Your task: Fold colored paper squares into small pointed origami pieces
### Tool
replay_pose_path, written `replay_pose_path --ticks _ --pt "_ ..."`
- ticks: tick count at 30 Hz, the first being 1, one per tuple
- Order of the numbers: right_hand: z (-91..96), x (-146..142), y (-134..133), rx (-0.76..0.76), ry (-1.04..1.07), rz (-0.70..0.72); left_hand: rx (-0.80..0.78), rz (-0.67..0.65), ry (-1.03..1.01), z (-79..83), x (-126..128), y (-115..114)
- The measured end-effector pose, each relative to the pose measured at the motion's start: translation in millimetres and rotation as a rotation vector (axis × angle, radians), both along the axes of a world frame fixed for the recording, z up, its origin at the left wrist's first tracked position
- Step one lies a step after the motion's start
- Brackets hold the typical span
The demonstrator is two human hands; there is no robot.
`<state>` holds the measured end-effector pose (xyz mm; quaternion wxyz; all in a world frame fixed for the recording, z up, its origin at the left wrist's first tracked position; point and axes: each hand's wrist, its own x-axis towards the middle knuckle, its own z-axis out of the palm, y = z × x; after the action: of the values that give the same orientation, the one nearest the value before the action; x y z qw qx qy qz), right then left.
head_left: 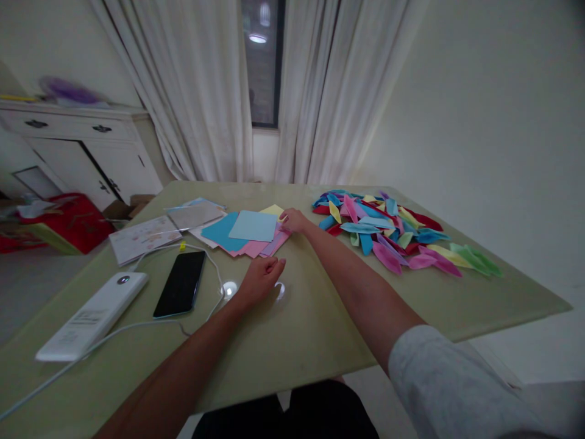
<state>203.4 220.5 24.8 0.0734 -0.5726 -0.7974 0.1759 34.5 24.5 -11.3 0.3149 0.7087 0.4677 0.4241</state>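
Observation:
A loose stack of coloured paper squares (249, 233) lies on the pale green table (301, 317), light blue on top, with pink and yellow sheets under it. My right hand (294, 221) reaches to the stack's right edge, fingers curled and pinching the edge of a sheet. My left hand (261, 278) rests on the table just in front of the stack, fingers loosely curled, holding nothing that I can see. A pile of folded paper pieces (393, 231) in several colours spreads to the right of my right hand.
A black phone (180, 283) and a white power bank (94, 316) with a white cable lie at the left. Printed sheets (144, 238) sit behind them. A white cabinet (77, 152) and a red box (68, 222) stand beyond the table's left edge; curtains hang behind.

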Motion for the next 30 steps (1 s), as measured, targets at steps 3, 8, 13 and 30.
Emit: replay_pose_path --ticks 3,8,13,30 --pt "3.2 -3 0 -0.027 -0.001 -0.006 0.003 0.006 -0.001 0.0 0 0" --pt "17.1 -1 -1 -0.018 0.004 -0.044 0.005 0.014 0.01 0.7 0 0" --pt "34.1 3 -8 0.031 0.041 -0.061 0.013 0.018 0.02 0.8 1 0" --pt "41.7 5 -33 0.154 0.037 -0.169 0.01 0.055 0.023 1.2 3 -1"
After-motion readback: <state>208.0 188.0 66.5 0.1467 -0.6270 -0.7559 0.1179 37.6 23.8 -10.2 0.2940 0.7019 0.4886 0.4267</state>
